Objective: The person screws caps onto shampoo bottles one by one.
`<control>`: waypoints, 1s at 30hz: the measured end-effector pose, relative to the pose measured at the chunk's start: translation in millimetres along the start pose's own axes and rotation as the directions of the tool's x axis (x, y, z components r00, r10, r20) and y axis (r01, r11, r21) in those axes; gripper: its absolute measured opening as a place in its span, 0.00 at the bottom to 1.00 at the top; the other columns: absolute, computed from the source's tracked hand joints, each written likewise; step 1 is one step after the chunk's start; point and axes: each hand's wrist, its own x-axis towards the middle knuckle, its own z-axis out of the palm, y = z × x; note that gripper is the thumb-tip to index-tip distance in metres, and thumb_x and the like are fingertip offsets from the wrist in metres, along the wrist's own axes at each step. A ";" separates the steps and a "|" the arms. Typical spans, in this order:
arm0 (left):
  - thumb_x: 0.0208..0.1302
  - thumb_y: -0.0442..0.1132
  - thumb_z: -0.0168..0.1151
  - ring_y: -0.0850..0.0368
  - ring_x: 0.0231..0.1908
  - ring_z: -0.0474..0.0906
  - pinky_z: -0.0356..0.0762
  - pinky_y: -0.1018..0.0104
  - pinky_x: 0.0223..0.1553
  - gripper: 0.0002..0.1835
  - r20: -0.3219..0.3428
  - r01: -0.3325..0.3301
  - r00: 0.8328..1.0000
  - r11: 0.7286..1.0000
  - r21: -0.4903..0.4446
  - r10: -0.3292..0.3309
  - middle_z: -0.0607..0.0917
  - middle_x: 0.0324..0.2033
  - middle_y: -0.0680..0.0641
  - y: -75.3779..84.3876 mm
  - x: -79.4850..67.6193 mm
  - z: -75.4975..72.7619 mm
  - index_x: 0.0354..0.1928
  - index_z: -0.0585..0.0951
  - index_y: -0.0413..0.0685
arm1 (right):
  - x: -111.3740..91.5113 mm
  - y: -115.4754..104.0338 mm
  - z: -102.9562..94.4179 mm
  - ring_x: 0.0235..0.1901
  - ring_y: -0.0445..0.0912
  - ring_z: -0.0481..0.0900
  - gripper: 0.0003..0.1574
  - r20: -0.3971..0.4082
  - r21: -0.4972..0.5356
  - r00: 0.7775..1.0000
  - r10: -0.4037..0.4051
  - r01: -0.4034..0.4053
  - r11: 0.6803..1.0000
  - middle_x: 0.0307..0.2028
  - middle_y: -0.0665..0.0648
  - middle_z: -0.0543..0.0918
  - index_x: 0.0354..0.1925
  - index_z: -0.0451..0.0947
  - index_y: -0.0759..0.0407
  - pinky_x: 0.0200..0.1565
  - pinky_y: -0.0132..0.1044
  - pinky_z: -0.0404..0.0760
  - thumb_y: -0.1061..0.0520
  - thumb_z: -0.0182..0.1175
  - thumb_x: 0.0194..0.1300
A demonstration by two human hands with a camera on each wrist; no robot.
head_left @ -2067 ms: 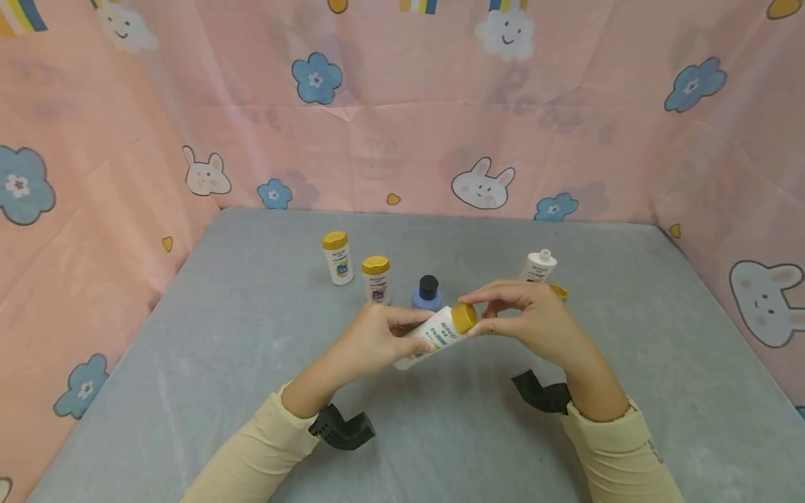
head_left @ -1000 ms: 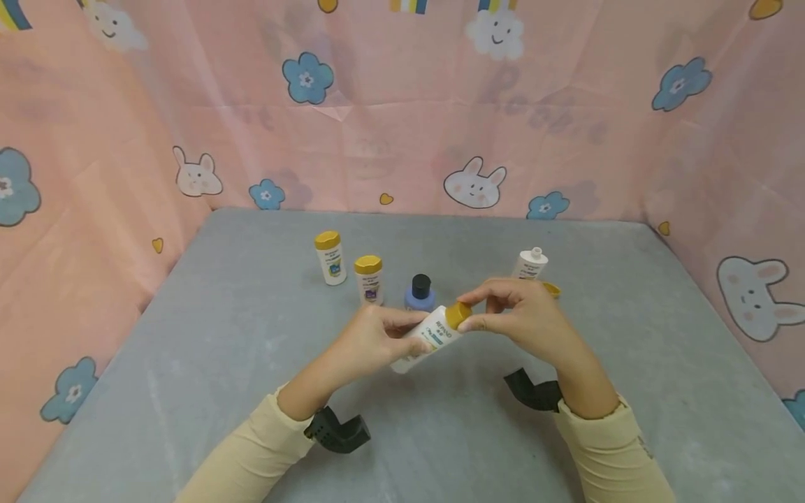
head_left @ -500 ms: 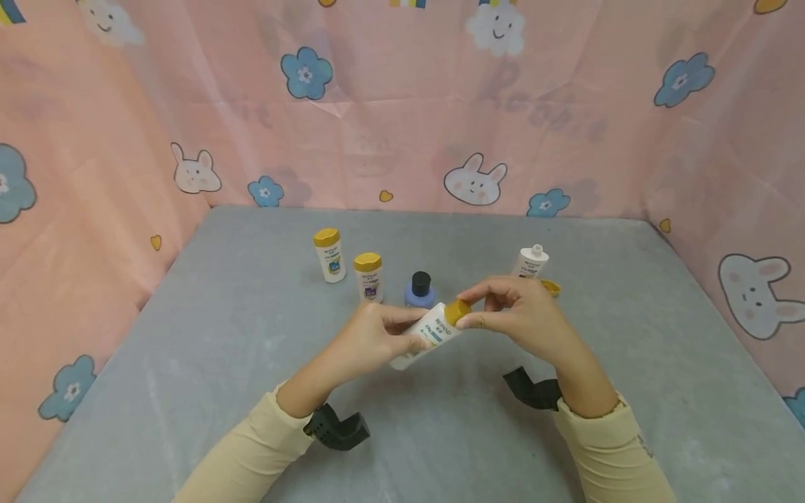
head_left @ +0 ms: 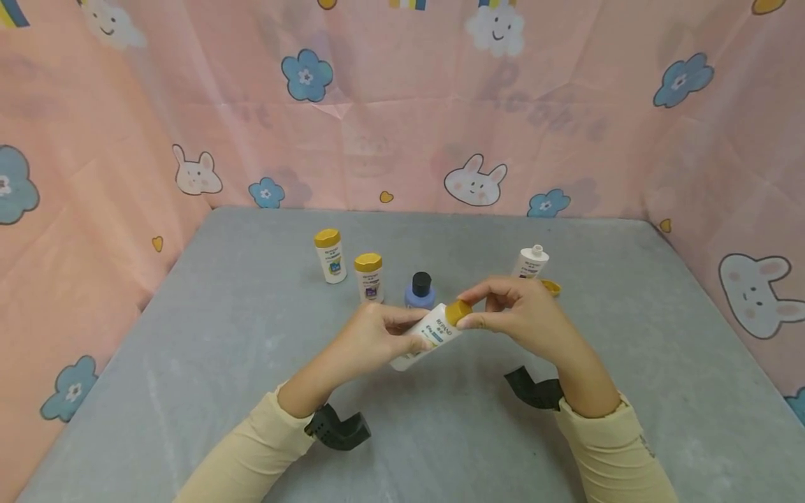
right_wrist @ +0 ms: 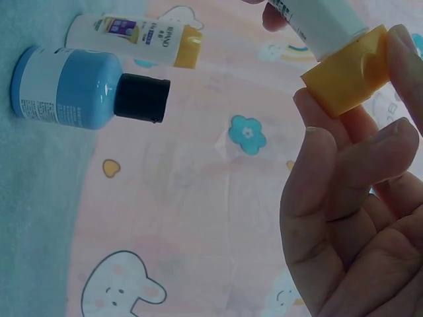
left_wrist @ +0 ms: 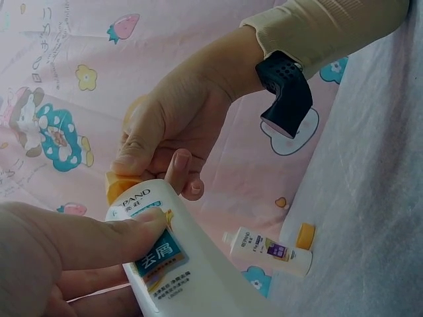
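Note:
My left hand (head_left: 367,342) grips a white shampoo bottle (left_wrist: 192,264) round its body, thumb across the blue label. The bottle is tilted above the table, its top toward the right. At that top sits a gold-yellow cap (right_wrist: 347,72), which my right hand (head_left: 528,318) pinches between thumb and fingers. Whether the cap is fully seated cannot be told. Just behind the held bottle stands a blue bottle (right_wrist: 82,89) with a black cap (head_left: 421,283). Past my right hand is an uncapped white bottle (head_left: 531,262), and a loose yellow cap (left_wrist: 305,236) lies close to it.
Two more white bottles with yellow caps stand upright behind my left hand: the farther bottle (head_left: 333,262) and the nearer bottle (head_left: 371,283). A grey cloth covers the table (head_left: 189,314). Pink printed curtains (head_left: 377,126) enclose its back and sides.
The head view has shifted slightly. Both hands keep their hold on the bottle and cap, with only tiny movements; the standing bottles stay in place.

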 end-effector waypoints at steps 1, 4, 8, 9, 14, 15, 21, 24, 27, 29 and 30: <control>0.59 0.37 0.72 0.57 0.41 0.87 0.85 0.65 0.41 0.21 0.000 0.003 1.000 1.000 -0.002 -0.003 0.90 0.45 0.43 -0.1 0.0 0.1 0.56 0.84 0.46 | 0.0 0.0 0.1 0.23 0.42 0.69 0.15 0.001 0.002 1.000 0.002 -0.002 1.000 0.26 0.55 0.79 0.41 0.87 0.59 0.23 0.31 0.68 0.57 0.75 0.55; 0.59 0.37 0.72 0.57 0.41 0.87 0.85 0.65 0.41 0.21 0.000 0.009 1.000 1.000 -0.008 -0.009 0.90 0.45 0.43 -0.6 -0.1 0.7 0.56 0.84 0.46 | -0.1 -0.3 0.1 0.23 0.42 0.69 0.15 -0.001 0.009 1.000 0.007 -0.007 1.000 0.27 0.55 0.79 0.41 0.87 0.59 0.22 0.31 0.68 0.58 0.75 0.54; 0.59 0.37 0.72 0.57 0.40 0.87 0.85 0.64 0.41 0.21 -0.003 0.009 1.000 1.000 -0.012 -0.009 0.90 0.45 0.43 -1.3 -0.1 1.1 0.56 0.84 0.46 | 0.2 -0.7 0.3 0.23 0.42 0.69 0.15 -0.005 0.017 1.000 0.005 -0.005 1.000 0.27 0.54 0.80 0.41 0.87 0.60 0.22 0.31 0.68 0.58 0.75 0.53; 0.59 0.37 0.72 0.57 0.40 0.87 0.86 0.64 0.41 0.21 -0.004 0.006 1.000 1.000 -0.012 -0.006 0.90 0.45 0.43 -1.4 -0.1 1.2 0.56 0.84 0.46 | 0.2 -0.8 0.3 0.23 0.42 0.69 0.15 -0.005 0.019 1.000 0.003 -0.003 1.000 0.27 0.54 0.80 0.41 0.87 0.60 0.22 0.31 0.68 0.58 0.76 0.53; 0.59 0.37 0.71 0.57 0.40 0.87 0.86 0.65 0.40 0.21 -0.006 0.000 1.000 1.000 -0.006 0.000 0.89 0.45 0.43 -1.4 0.0 1.5 0.56 0.84 0.46 | 0.1 -0.8 0.1 0.23 0.42 0.69 0.15 -0.004 0.020 1.000 0.010 -0.010 1.000 0.26 0.54 0.79 0.41 0.87 0.60 0.22 0.31 0.67 0.58 0.76 0.53; 0.59 0.37 0.71 0.57 0.41 0.87 0.86 0.65 0.41 0.21 -0.006 0.001 1.000 1.000 -0.004 -0.001 0.89 0.45 0.43 -1.2 0.0 1.6 0.56 0.84 0.46 | 0.2 -0.8 -0.2 0.23 0.42 0.68 0.15 -0.004 0.016 1.000 0.015 -0.015 1.000 0.26 0.54 0.78 0.41 0.87 0.60 0.22 0.31 0.67 0.58 0.75 0.53; 0.60 0.37 0.71 0.55 0.42 0.87 0.86 0.65 0.40 0.21 -0.013 0.006 1.000 1.000 -0.006 -0.007 0.89 0.46 0.42 -0.6 -0.9 1.8 0.57 0.84 0.45 | 0.3 -1.6 -0.3 0.23 0.42 0.68 0.15 -0.006 0.007 1.000 0.024 -0.024 1.000 0.25 0.54 0.78 0.41 0.87 0.60 0.22 0.31 0.67 0.57 0.75 0.54; 0.60 0.37 0.71 0.56 0.41 0.87 0.86 0.65 0.40 0.21 -0.013 0.009 1.000 1.000 -0.001 -0.009 0.89 0.46 0.43 0.2 -0.7 1.8 0.57 0.83 0.45 | 0.4 -1.5 -0.2 0.22 0.42 0.68 0.15 -0.011 0.009 1.000 0.025 -0.025 1.000 0.24 0.53 0.77 0.40 0.87 0.60 0.21 0.31 0.67 0.57 0.76 0.53; 0.60 0.37 0.71 0.56 0.41 0.87 0.86 0.65 0.40 0.21 -0.015 0.014 1.000 1.000 0.000 -0.014 0.89 0.46 0.43 0.4 -0.4 2.4 0.57 0.84 0.46 | 0.4 -1.3 -0.7 0.22 0.42 0.68 0.15 -0.014 0.005 1.000 0.026 -0.026 1.000 0.24 0.54 0.77 0.40 0.87 0.60 0.21 0.31 0.67 0.57 0.76 0.54; 0.60 0.37 0.71 0.56 0.41 0.87 0.86 0.65 0.40 0.21 -0.018 0.017 1.000 1.000 -0.003 -0.017 0.89 0.45 0.43 -0.2 -0.3 3.1 0.56 0.84 0.45 | 0.3 -0.7 -0.5 0.23 0.42 0.68 0.15 -0.011 -0.001 1.000 0.024 -0.024 1.000 0.25 0.54 0.78 0.41 0.87 0.60 0.21 0.31 0.67 0.57 0.75 0.54; 0.60 0.37 0.71 0.56 0.41 0.87 0.86 0.65 0.40 0.21 -0.017 0.018 1.000 1.000 -0.008 -0.019 0.89 0.45 0.43 -0.5 -0.3 3.6 0.56 0.84 0.45 | 0.0 -0.6 -0.5 0.23 0.42 0.68 0.15 -0.011 -0.003 1.000 0.025 -0.025 1.000 0.25 0.54 0.78 0.41 0.87 0.60 0.22 0.31 0.67 0.57 0.75 0.54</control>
